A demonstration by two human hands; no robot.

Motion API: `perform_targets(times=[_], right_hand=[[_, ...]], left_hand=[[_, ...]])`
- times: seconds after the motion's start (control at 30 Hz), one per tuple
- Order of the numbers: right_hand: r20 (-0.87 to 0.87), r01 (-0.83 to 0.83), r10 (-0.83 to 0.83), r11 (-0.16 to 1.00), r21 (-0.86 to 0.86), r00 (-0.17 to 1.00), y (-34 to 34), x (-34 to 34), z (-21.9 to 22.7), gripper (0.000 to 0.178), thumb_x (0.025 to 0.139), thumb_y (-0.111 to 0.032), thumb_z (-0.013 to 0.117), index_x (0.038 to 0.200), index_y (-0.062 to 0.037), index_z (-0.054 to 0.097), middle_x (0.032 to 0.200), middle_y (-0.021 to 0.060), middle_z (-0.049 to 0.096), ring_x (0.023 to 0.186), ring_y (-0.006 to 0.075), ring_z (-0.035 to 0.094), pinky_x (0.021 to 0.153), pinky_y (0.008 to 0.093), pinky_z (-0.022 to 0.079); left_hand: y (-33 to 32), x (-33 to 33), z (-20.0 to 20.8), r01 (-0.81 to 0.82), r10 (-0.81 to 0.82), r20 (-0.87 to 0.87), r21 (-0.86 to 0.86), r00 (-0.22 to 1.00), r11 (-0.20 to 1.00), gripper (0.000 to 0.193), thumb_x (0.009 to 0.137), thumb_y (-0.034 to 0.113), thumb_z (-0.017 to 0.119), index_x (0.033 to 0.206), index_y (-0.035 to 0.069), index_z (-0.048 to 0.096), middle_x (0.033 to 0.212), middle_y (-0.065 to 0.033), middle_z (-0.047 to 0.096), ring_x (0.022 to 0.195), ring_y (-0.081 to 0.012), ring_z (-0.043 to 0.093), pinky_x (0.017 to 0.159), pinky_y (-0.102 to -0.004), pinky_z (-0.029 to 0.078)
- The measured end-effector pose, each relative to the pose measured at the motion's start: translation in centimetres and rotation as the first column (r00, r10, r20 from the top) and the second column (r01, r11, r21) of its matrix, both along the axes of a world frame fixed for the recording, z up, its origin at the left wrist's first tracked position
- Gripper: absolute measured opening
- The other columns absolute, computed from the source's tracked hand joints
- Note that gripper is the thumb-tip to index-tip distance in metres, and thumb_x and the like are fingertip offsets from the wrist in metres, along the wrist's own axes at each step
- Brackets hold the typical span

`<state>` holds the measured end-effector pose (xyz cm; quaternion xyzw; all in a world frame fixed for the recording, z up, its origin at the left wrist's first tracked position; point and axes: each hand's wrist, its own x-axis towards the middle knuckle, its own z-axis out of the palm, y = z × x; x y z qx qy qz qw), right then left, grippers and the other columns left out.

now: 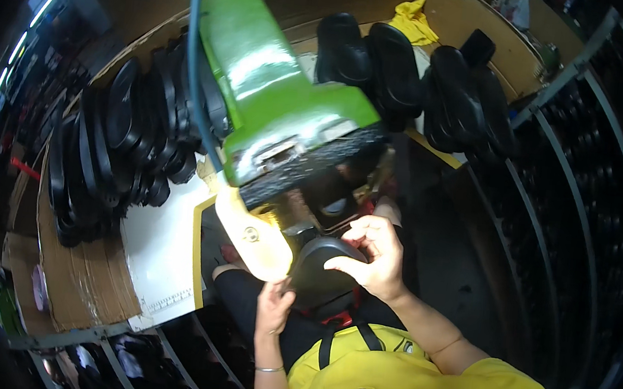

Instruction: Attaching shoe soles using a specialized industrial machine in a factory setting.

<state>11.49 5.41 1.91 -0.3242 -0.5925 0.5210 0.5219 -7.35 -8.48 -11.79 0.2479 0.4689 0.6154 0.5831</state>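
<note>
Below the head of a green machine (271,70), a black shoe sole (312,269) is tilted, its rounded end up. My left hand (273,308) is closed at the sole's lower left edge, fingertips pinching it beside the pale rounded arm (251,237) of the machine. At the sole's right edge is my right hand (374,257), its thumb stretched over the sole and its fingers bent, with a gap between them. The machine's working parts under the head are dark and partly hidden.
Many black soles (115,130) stand in rows on the left, by a cardboard sheet (83,270). More soles (395,67) lie at the back, near a yellow cloth (415,22). A metal rack (547,157) stands right. A blue-grey cable (194,71) runs down the machine.
</note>
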Motion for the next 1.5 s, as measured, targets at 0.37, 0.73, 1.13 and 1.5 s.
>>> perform_targets(times=[0.37, 0.73, 1.13, 1.5], right_hand=[[0.13, -0.01, -0.01, 0.987, 0.158, 0.991, -0.1, 2.5, 1.4, 0.071, 0.069, 0.005, 0.074, 0.131, 0.0008, 0.041, 0.1, 0.0113, 0.063, 0.09, 0.0195, 0.064, 0.084, 0.0303, 0.051], [0.288, -0.079, 0.022, 0.979, 0.188, 0.957, 0.5, 4.0, -0.2, 0.072, 0.072, -0.001, 0.076, 0.134, 0.0032, 0.04, 0.106, 0.012, 0.064, 0.091, 0.0193, 0.065, 0.082, 0.0293, 0.052], [0.051, -0.207, 0.309, 0.743, -0.636, 0.95, -5.1, 11.6, -14.5, 0.038, 0.078, -0.008, 0.074, 0.112, 0.0018, 0.059, 0.105, 0.0079, 0.063, 0.095, 0.0144, 0.059, 0.085, 0.0299, 0.048], [0.018, -0.03, 0.049, 0.821, -0.571, 0.999, -3.9, 16.3, -5.9, 0.045, 0.06, -0.006, 0.067, 0.102, 0.0096, 0.061, 0.095, 0.0095, 0.066, 0.081, 0.0153, 0.062, 0.072, 0.0238, 0.048]], left_hand=[[3.7, 7.5, -3.3, 0.379, -0.28, 0.477, -0.125, 0.833, 0.917, 0.049, 0.087, 0.011, 0.067, 0.131, 0.011, 0.043, 0.124, -0.004, 0.052, 0.115, -0.0199, 0.053, 0.091, -0.0387, 0.051], [9.0, 6.5, 8.5, -0.006, 0.095, -0.401, 0.217, 0.911, 0.976, 0.016, 0.078, -0.001, 0.07, 0.092, -0.001, 0.063, 0.091, -0.0071, 0.065, 0.08, -0.012, 0.059, 0.072, -0.0239, 0.048], [11.4, 7.7, 9.6, -0.196, 0.244, -0.576, 0.146, 0.78, 0.97, 0.029, 0.074, 0.009, 0.08, 0.091, -0.004, 0.061, 0.076, -0.0046, 0.06, 0.066, -0.0084, 0.05, 0.06, -0.0214, 0.041], [9.4, 5.7, 7.3, -0.423, 0.515, -0.521, 0.295, 0.681, 0.857, 0.014, 0.076, 0.004, 0.074, 0.083, 0.0, 0.063, 0.076, 0.0002, 0.057, 0.068, -0.0084, 0.05, 0.066, -0.0234, 0.041]])
